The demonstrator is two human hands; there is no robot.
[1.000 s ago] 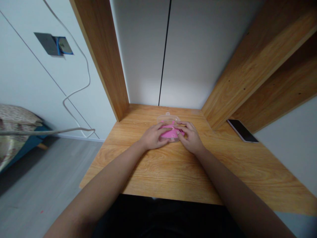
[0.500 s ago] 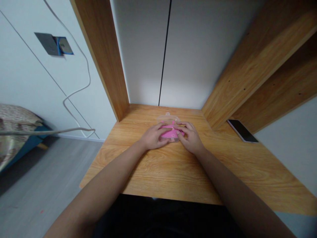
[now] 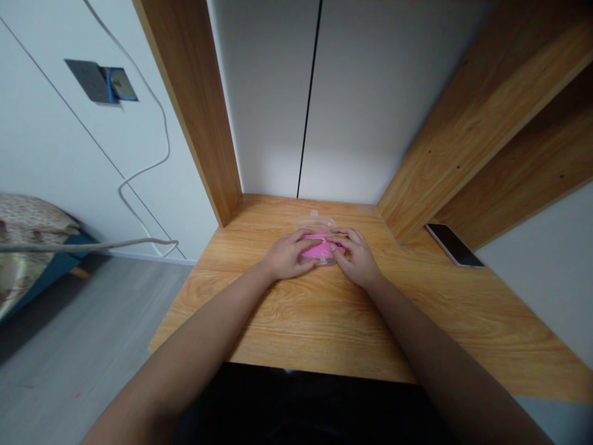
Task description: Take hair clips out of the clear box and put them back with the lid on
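Observation:
A small, opened clear plastic case [image 3: 315,218] with a hanging tab lies on the wooden desk, its lid tilted toward the back. Bright pink pieces [image 3: 319,250] sit in it, too small to make out their kind. My left hand [image 3: 291,254] grips the case's left side, thumb along the front edge and fingers across the pink part. From the right, my right hand [image 3: 356,256] has its thumb and fingers closed on the pink part's right end. The fingers of both hands cover much of the case.
A phone [image 3: 454,245] rests on the wooden desk [image 3: 319,327] at the right, by a wooden upright. Wooden panels flank the white back wall. To the left, a pale cable [image 3: 167,133] hangs near an open wall socket [image 3: 104,80].

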